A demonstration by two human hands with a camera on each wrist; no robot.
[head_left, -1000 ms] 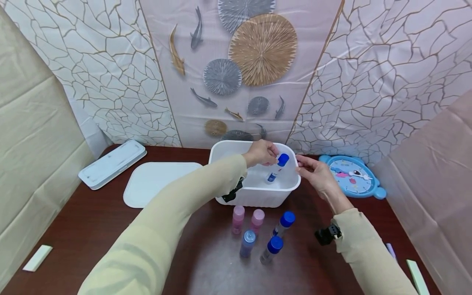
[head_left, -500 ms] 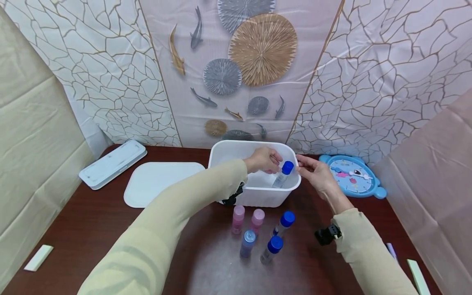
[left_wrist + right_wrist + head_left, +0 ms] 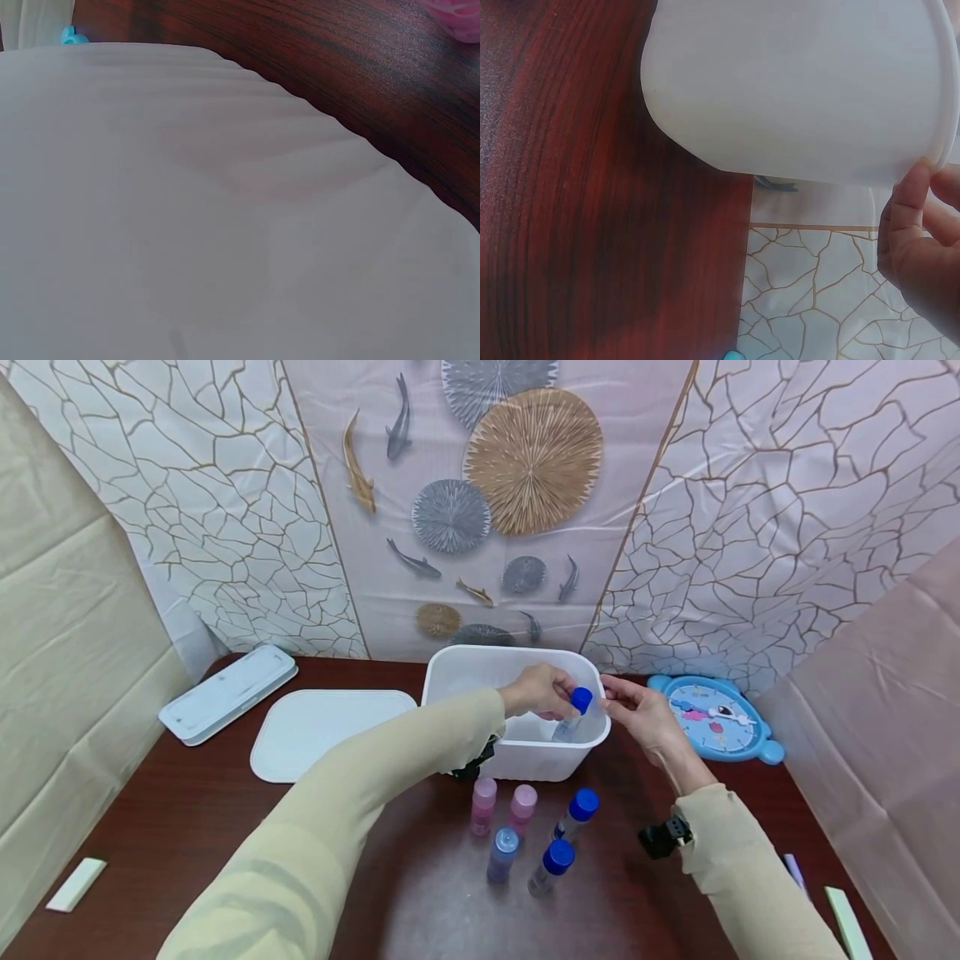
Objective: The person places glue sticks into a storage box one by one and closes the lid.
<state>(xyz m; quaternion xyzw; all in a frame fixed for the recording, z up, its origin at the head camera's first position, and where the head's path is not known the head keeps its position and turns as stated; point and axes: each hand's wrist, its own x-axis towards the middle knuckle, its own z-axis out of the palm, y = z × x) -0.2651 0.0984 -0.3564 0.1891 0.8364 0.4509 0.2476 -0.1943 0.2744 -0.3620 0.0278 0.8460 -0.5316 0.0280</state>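
Note:
A white plastic bin [image 3: 540, 762] stands at the back middle of the table. My left hand [image 3: 542, 689] reaches over its near side and pinches a clear bottle with a blue cap [image 3: 581, 699], which leans inside near the right wall. Its lower part is partly hidden by the fingers. On the bin's right rim my right hand [image 3: 633, 710] grips with fingertips and thumb; the right wrist view shows that hand [image 3: 922, 232] pinching the rim of the bin [image 3: 802, 90]. Only the outer wall of the bin [image 3: 240, 210] fills the left wrist view, without the hand.
In front of the bin stand two pink bottles [image 3: 483, 807], a light blue bottle [image 3: 502, 855] and two blue-capped bottles [image 3: 551, 867]. Left lie a white lid [image 3: 322, 731] and a white case [image 3: 228, 693]. A blue toy clock [image 3: 716, 718] lies right. White strips [image 3: 77, 885] lie near the edges.
My left hand has moved slightly down and right inside the bin, and the blue-capped bottle has shifted toward the right wall. The right hand has stayed at the rim.

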